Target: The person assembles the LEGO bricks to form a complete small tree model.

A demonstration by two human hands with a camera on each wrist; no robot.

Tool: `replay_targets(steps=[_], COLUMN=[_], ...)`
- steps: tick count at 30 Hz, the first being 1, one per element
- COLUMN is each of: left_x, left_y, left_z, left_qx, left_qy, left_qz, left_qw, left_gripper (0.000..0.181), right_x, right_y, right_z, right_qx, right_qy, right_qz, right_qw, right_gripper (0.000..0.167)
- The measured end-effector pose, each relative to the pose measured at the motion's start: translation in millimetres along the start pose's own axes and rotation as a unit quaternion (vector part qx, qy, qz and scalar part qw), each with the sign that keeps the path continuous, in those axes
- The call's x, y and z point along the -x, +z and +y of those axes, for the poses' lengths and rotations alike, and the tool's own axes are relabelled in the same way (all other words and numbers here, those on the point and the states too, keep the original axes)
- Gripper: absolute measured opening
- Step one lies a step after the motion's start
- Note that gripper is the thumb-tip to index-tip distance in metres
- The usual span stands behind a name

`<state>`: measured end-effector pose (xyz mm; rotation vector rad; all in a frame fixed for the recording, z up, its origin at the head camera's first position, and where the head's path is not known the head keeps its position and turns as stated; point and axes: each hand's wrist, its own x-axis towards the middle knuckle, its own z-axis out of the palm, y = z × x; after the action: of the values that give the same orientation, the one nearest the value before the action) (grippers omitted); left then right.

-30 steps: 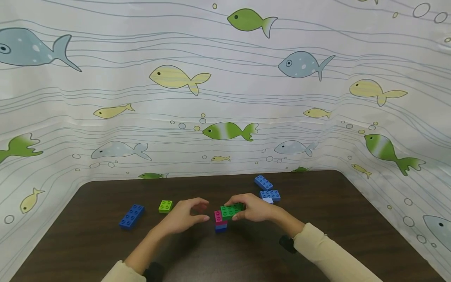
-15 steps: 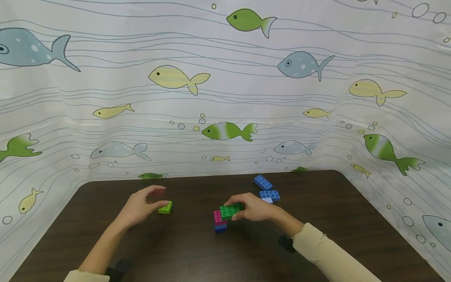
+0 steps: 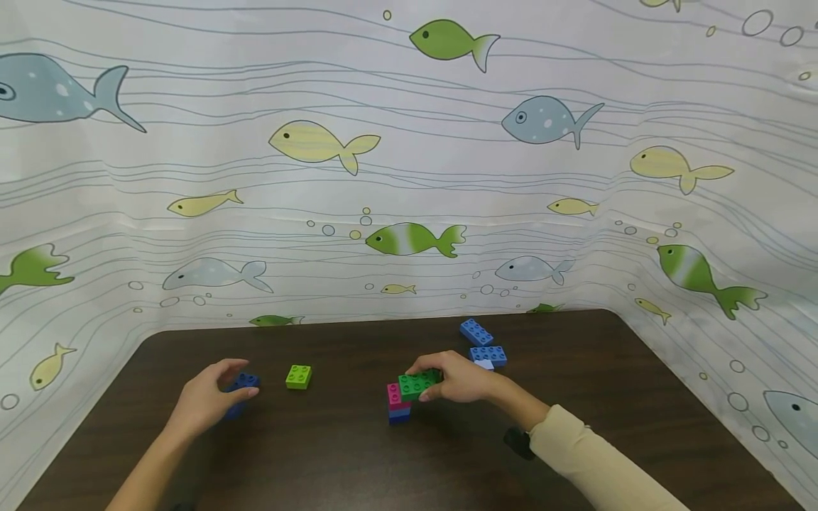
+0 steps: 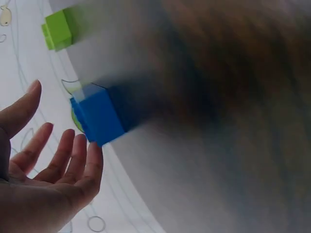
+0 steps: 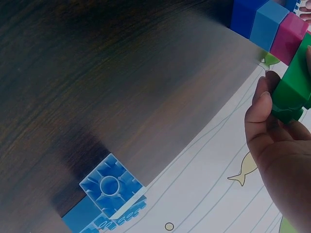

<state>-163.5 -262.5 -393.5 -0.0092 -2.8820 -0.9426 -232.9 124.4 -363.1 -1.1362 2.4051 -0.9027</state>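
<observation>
My left hand (image 3: 203,399) is at a dark blue brick (image 3: 249,381) on the left of the table, with thumb and fingers spread. In the left wrist view the fingertips appear by the blue brick (image 4: 103,116); contact I cannot tell. My right hand (image 3: 456,376) grips a long green brick (image 3: 414,385) between thumb and fingers. That brick lies on top of a small stack, its right part overhanging. Below it come a pink brick (image 3: 393,394), a lighter blue one (image 5: 268,24) and a dark blue one (image 5: 247,14) at the bottom.
A lime green brick (image 3: 298,377) sits between the left hand and the stack. Behind the right hand lie two blue bricks, one farther back (image 3: 476,331) and one nearer (image 3: 488,355). Beside the nearer one, a light blue brick (image 5: 112,184) is tipped, its hollow underside showing.
My left hand has moved left, from beside the stack past the lime green brick to the dark blue brick. The right hand has stayed on the green brick.
</observation>
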Motion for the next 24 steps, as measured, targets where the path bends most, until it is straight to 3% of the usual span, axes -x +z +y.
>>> replay_targets(steps=[11, 24], left_x=[-2.2, -4.5], left_y=[1.8, 2.6], left_z=[-19.9, -17.9], left_qx=[-0.012, -0.023], left_qy=[-0.020, -0.036], left_qz=[-0.017, -0.033], left_qw=[0.9996, 0.9985], left_gripper=[0.060, 0.060], right_x=[-0.4, -0.8], right_y=[1, 1], right_z=[2, 3], right_qx=[0.001, 0.006], right_qy=[0.001, -0.001], right_qz=[0.001, 0.000], right_qw=[1.0000, 1.0000], right_gripper=[0.030, 0.030])
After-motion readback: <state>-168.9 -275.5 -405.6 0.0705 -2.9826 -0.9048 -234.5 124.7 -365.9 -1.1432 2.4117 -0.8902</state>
